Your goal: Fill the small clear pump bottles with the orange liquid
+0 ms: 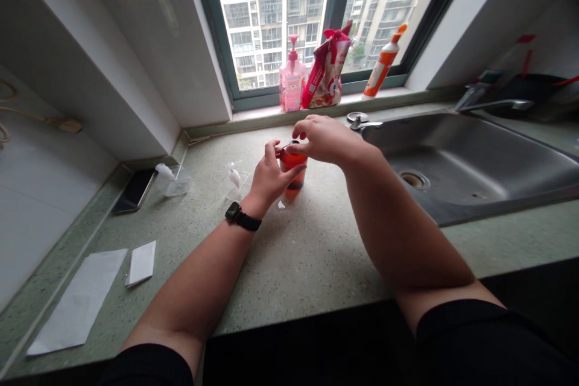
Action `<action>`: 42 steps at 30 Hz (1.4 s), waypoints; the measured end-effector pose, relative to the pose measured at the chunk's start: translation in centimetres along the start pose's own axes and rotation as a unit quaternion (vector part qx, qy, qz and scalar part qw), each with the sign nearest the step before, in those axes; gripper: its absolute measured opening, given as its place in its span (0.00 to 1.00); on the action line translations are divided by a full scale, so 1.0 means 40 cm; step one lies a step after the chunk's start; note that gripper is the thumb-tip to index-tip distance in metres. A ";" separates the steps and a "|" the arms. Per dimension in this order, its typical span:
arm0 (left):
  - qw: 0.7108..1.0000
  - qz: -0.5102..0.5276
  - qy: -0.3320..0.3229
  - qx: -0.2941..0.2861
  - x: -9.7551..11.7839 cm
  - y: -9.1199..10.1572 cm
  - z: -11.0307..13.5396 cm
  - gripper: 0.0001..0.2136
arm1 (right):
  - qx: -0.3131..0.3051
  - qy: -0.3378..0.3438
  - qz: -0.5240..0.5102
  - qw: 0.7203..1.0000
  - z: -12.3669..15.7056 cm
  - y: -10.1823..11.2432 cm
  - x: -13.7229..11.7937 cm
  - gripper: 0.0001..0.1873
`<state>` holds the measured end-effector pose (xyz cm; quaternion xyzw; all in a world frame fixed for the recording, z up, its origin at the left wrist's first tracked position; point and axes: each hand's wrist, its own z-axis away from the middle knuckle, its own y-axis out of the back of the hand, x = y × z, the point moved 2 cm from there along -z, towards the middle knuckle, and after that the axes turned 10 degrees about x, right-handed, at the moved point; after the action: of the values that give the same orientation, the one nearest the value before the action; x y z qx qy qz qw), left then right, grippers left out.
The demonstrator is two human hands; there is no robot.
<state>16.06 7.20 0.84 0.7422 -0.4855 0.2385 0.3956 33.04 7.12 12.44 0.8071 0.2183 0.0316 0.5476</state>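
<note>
A see-through red-orange bottle [293, 164] with a dark top stands on the speckled green counter [316, 241]. My left hand [268, 174] is closed round its side, thumb across the front, with a black watch on that wrist. Over the bottle's top, my right hand [323, 139] has its fingers bent and its thumb at the dark rim. What those fingers pinch is too small and partly hidden to make out. Just left of my left hand is a clear plastic box [234, 178] with a white piece in it. A small white scrap [281, 205] lies at the bottle's foot.
A steel sink [474, 163] with a faucet [493, 102] is to the right. Along the windowsill stand a pink pump bottle [292, 81], a red bag [329, 72] and an orange squeeze bottle [383, 69]. At left lie a phone [134, 190], another clear box [174, 182] and white papers [81, 298].
</note>
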 end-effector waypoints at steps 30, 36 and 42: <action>1.000 0.002 -0.004 -0.007 0.000 -0.004 0.000 0.40 | -0.004 0.075 -0.032 0.997 0.000 -0.009 0.003 0.20; 1.000 -0.001 -0.003 -0.007 -0.004 -0.006 0.001 0.42 | -0.007 0.103 -0.047 0.994 0.001 -0.004 -0.013 0.14; 1.000 -0.002 -0.004 -0.003 -0.009 -0.007 0.004 0.43 | 0.004 0.104 -0.067 0.992 -0.008 -0.008 -0.019 0.16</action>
<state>16.15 7.32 0.38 0.7427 -0.4864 0.2334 0.3967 32.15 7.23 12.42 0.7852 0.3279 0.0781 0.5195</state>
